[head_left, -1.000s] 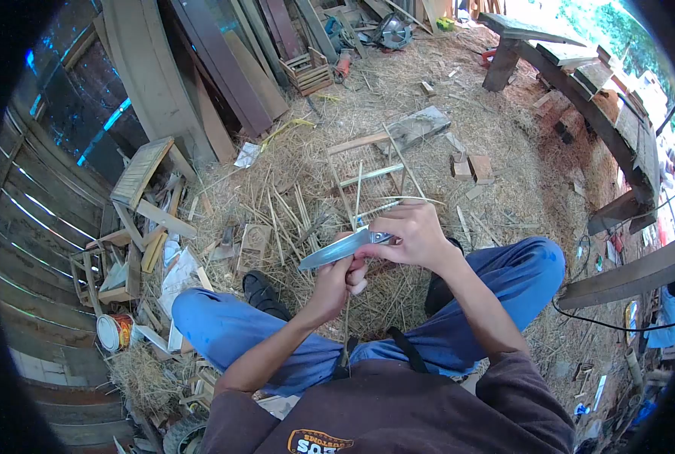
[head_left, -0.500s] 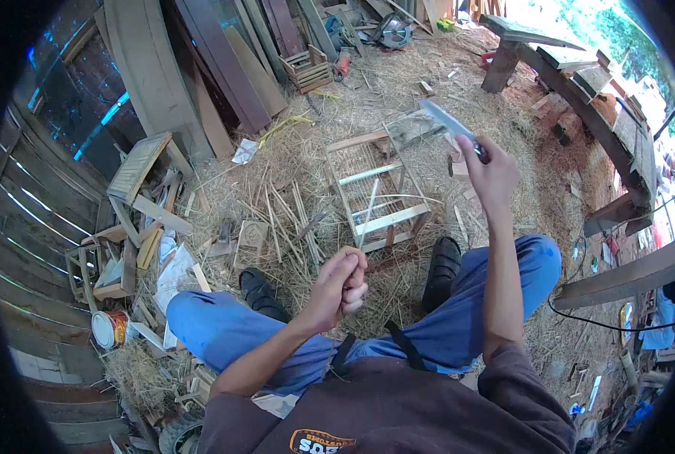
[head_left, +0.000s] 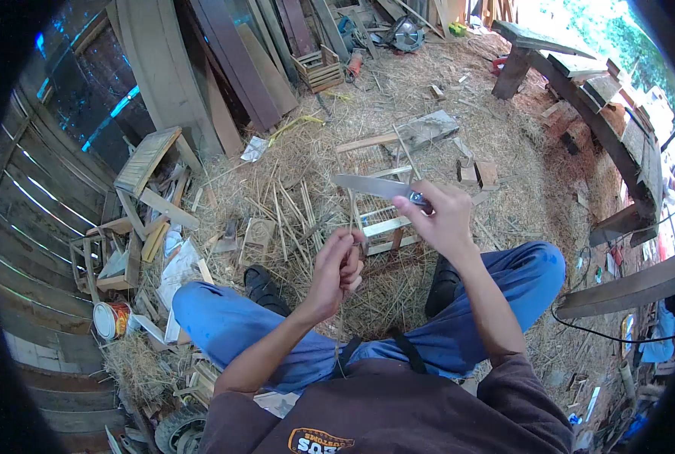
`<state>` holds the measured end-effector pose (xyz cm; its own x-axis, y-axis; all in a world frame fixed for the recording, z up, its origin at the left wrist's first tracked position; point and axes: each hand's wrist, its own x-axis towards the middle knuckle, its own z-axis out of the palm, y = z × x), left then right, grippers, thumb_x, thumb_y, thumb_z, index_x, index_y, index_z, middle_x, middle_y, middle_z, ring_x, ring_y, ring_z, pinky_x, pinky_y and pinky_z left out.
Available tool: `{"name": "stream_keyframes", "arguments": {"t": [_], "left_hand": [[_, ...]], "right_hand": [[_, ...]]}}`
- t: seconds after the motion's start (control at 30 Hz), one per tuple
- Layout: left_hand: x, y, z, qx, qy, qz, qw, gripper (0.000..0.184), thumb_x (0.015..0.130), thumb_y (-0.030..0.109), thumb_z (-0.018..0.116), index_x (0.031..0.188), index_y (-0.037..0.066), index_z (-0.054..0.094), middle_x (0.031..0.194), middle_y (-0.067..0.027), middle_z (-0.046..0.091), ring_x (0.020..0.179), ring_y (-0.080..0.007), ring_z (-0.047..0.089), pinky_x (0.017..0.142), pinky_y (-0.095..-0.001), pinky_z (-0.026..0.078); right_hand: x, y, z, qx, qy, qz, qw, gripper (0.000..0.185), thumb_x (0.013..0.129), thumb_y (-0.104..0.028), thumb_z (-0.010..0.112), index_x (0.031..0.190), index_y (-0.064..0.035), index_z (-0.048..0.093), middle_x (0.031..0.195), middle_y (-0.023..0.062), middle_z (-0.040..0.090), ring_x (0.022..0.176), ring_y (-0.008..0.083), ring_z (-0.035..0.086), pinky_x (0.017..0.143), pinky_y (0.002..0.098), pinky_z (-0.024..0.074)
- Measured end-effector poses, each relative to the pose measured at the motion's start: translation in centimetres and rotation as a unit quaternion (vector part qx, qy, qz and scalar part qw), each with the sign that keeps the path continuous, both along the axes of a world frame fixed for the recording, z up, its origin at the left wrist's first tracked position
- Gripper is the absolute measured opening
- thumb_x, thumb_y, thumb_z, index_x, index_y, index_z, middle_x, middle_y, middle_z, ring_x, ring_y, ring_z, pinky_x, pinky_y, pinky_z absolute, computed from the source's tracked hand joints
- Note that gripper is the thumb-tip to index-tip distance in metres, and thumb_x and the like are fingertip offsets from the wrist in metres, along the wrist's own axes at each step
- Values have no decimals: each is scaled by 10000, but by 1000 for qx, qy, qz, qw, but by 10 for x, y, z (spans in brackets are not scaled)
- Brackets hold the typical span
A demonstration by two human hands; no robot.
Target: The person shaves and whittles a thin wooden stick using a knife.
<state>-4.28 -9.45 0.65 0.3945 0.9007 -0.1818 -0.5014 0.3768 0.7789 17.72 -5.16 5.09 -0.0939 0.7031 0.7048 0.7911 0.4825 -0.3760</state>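
Knife [head_left: 374, 186] is in the person's right hand [head_left: 445, 216], gripped by the handle, blade pointing left, raised above and apart from the left hand [head_left: 336, 268]. The left hand is closed, apparently on a thin strip [head_left: 340, 321] that trails below it towards the lap; the strip's upper end cannot be made out.

Progress, as judged: no cut is in contact at this moment, and whether the strip is fully trimmed cannot be told. On the floor just beyond the hands, a slatted wooden frame [head_left: 389, 226] has its rails joined and closely spaced slats showing; the hands block part of it, so missing slats cannot be ruled out. Loose sticks [head_left: 281, 223] lie to its left, not built into anything.

Markings: the shirt patch [head_left: 321, 441] carries "CUSTOMS", inverted to this view, with larger lettering ending "EUS", partly cut off by the lower edge. A paint can [head_left: 112, 320] at far left bears a coloured label, illegible. No maker's mark is readable on the knife.
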Motion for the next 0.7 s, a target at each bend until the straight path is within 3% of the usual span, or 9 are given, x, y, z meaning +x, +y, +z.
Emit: {"name": "stream_keyframes", "arguments": {"t": [0.17,0.37,0.47,0.57,0.7], "left_hand": [[10,0,5,4,20,66,998,295,1053,217,427,1325,150,521,618,34,334,509,-56,283,429,-219,223],[7,-3,2,-49,23,14,998,449,1043,202,449,1489,196,396,696,54,403,536,-38,291,449,-209,231],[0,-6,5,-72,-26,-30,997,492,1045,160,448,1526,161,346,739,29,446,582,-38,324,468,-200,234],[1,-10,2,-64,-19,-64,996,504,1046,209,451,1533,224,322,705,59,375,576,-40,286,479,-203,223],[0,-14,-2,-61,-28,-58,996,510,1051,196,440,1541,213,300,701,52,360,590,-43,284,480,-205,218]], "right_hand": [[-10,-5,-11,-44,31,68,996,326,825,-406,752,805,-89,678,573,67,581,502,228,597,501,357,450],[-22,-12,-32,-69,7,211,975,304,782,-371,776,793,-93,655,659,68,631,597,264,637,562,360,479],[-21,-15,-32,-68,0,222,973,309,736,-359,809,787,-93,660,651,57,621,571,250,608,549,352,452],[-17,-12,-24,-30,-23,228,973,329,715,-399,813,767,-113,659,640,37,616,556,232,600,542,347,440],[-14,-11,-18,-12,-58,223,973,334,700,-433,814,746,-137,666,626,13,611,550,216,598,534,337,429]]}}
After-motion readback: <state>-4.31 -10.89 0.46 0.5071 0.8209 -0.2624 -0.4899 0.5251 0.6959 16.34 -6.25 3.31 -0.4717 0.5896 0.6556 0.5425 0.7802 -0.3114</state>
